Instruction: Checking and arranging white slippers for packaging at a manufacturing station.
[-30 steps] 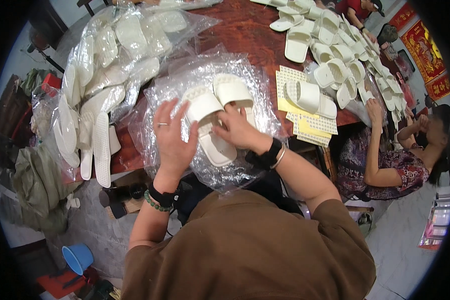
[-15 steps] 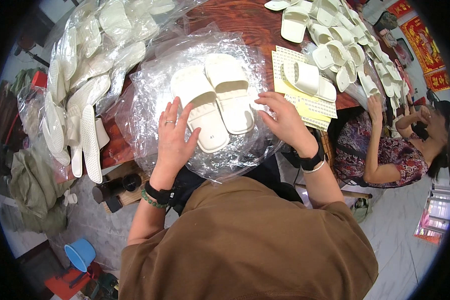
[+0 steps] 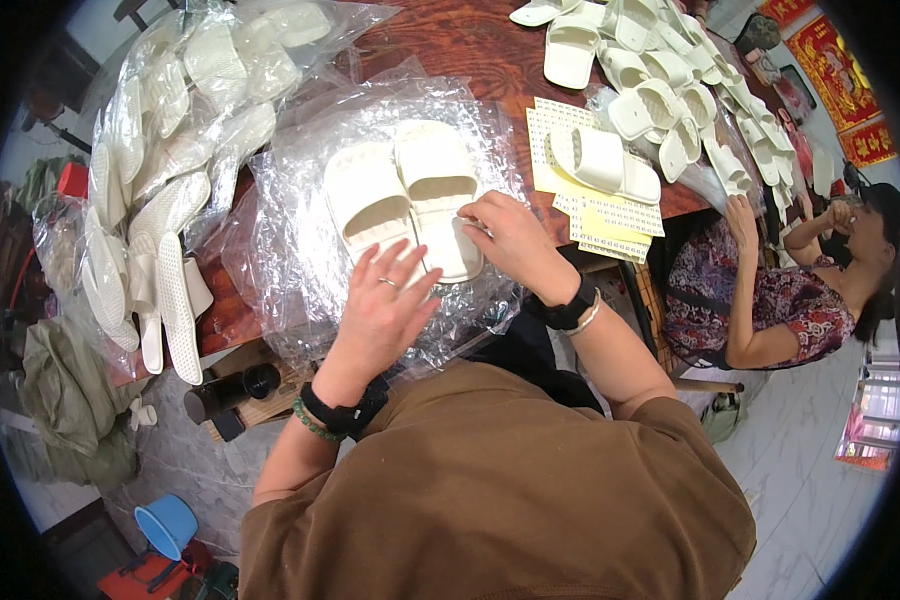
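Change: slippers (image 3: 405, 195), stacked crosswise a second ago, now lie flat as a pair.
Left hand (image 3: 390, 305): fingers spread, flat on the plastic bag (image 3: 300, 240), gripping nothing.
Right hand (image 3: 510, 235): fingertips pinch the nearer slipper's heel edge.
Meaning: pair looks aligned.

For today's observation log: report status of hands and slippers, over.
Left hand flat on clear plastic bag. Right hand touching pair of white slippers. Nothing in the way.

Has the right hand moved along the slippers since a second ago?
Yes. The right hand has shifted right, from between the pair of white slippers to the right slipper's outer edge, nearer the yellow sheets.
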`<state>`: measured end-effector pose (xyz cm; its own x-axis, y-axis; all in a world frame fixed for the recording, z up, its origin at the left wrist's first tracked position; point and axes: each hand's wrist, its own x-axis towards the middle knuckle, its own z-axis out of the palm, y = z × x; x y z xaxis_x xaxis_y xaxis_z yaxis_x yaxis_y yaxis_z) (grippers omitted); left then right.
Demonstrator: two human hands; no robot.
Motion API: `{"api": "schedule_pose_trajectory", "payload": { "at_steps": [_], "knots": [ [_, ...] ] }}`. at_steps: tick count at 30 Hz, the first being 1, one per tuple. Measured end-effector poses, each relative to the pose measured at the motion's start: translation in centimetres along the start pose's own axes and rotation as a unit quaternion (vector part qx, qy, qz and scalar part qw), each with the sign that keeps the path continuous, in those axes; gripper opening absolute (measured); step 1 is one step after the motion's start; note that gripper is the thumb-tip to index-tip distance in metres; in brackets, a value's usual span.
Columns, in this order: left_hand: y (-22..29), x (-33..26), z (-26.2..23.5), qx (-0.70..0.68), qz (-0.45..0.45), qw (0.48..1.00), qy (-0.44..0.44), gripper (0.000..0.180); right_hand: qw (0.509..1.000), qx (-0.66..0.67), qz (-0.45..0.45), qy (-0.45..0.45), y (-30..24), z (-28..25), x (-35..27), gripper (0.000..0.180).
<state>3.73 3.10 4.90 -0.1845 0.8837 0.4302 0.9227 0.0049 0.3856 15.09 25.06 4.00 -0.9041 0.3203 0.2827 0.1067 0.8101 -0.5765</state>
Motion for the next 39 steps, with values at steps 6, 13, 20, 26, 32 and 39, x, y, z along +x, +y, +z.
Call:
{"api": "schedule_pose_trajectory", "payload": {
  "at_steps": [6,13,20,26,32,39],
  "knots": [
    [-0.8,-0.7,1.5,-0.02,0.0,0.998,-0.059,0.034,1.0,-0.011,0.0,-0.002,0.5,1.2,1.5,0.018],
    [-1.0,-0.7,1.5,-0.022,0.003,0.997,-0.072,0.033,0.998,-0.027,0.023,-0.057,1.2,1.1,3.0,0.015],
    [-1.1,-0.9,1.4,-0.017,-0.001,0.997,-0.077,0.034,0.988,-0.07,0.039,-0.134,0.4,0.1,4.3,0.013],
    [-1.1,-0.9,1.3,-0.022,0.005,0.997,-0.073,0.034,0.992,-0.057,0.021,-0.106,0.9,0.6,3.5,0.012],
    [-1.0,-1.0,1.4,-0.022,-0.006,0.996,-0.081,0.035,0.994,-0.045,0.007,-0.096,1.0,0.9,3.3,0.011],
    [-1.0,-0.7,1.3,-0.03,-0.004,0.997,-0.076,0.035,0.996,-0.037,0.024,-0.081,0.7,1.1,3.6,0.011]
  ]
}}
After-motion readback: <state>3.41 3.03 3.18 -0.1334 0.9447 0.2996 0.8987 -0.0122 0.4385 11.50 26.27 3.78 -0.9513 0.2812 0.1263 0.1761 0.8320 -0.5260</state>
